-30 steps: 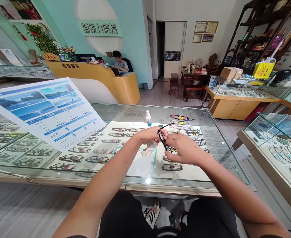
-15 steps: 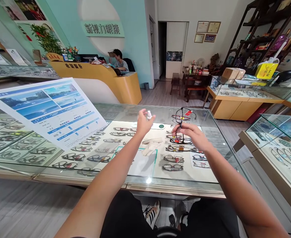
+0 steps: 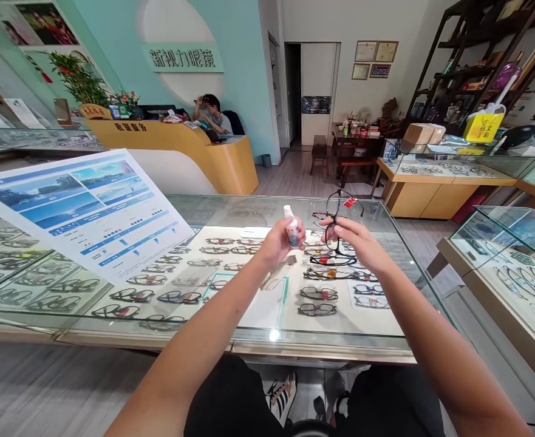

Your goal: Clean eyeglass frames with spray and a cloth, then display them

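Note:
My left hand [image 3: 277,241] is closed round a small white spray bottle [image 3: 291,224] and holds it upright above the glass counter [image 3: 385,243]. Just right of it, my right hand [image 3: 356,241] pinches a pair of black-framed glasses [image 3: 335,213] with a red tag, lifted above the counter with the lenses facing the bottle. A pale cloth [image 3: 274,282] lies on the glass below my left wrist.
Rows of glasses [image 3: 322,291] lie inside the display case. A large printed chart [image 3: 80,209] rests on the counter at left. A second glass case [image 3: 513,255] stands to the right. A person sits behind the yellow reception desk [image 3: 180,145].
My left hand let go of the glasses, reached forward to the spray bottle and lifted it. My right hand raised the glasses off to the right and turned them upright.

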`<state>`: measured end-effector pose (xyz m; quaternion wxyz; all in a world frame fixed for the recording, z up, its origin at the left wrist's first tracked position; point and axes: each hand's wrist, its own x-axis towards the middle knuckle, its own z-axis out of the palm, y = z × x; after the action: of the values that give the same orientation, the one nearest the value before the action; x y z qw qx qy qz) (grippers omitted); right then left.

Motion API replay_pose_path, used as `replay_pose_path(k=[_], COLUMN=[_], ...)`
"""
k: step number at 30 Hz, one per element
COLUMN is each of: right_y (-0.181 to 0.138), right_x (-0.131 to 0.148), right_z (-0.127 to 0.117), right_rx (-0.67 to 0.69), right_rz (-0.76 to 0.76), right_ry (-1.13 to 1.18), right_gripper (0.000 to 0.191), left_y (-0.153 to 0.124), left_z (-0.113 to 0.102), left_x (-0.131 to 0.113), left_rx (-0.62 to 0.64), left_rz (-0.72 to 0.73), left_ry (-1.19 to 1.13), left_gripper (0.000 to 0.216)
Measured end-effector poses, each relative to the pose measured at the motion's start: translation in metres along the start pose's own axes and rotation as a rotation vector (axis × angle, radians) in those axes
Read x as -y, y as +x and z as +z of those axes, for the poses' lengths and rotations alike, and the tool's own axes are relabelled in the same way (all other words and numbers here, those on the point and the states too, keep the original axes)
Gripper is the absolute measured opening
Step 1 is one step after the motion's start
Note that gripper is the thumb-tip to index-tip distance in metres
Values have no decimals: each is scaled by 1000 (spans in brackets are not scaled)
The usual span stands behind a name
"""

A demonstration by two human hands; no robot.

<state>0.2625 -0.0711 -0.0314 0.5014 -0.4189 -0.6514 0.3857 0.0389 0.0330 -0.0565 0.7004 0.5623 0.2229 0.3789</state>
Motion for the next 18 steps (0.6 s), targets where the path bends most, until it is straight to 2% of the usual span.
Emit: replay_pose_path(k=[2,5,14,18], right_y=[-2,-4,-6,-6], right_x=[0,0,-1,0], right_z=[4,9,14,17], right_rx=[35,73,99,81], right_rz=[-15,-26,9,8], right_ry=[-34,-79,-111,-147], right_gripper=[42,45,44,42], left_y=[-8,-12,-12,-12], left_z=[9,11,5,9], left_x=[-6,-11,-11,-8], left_rx=[128,177,271,237], left_rz=[-78,-169,-246,-215], left_ry=[-179,-264,-280,-243], left_gripper=[67,83,86,89])
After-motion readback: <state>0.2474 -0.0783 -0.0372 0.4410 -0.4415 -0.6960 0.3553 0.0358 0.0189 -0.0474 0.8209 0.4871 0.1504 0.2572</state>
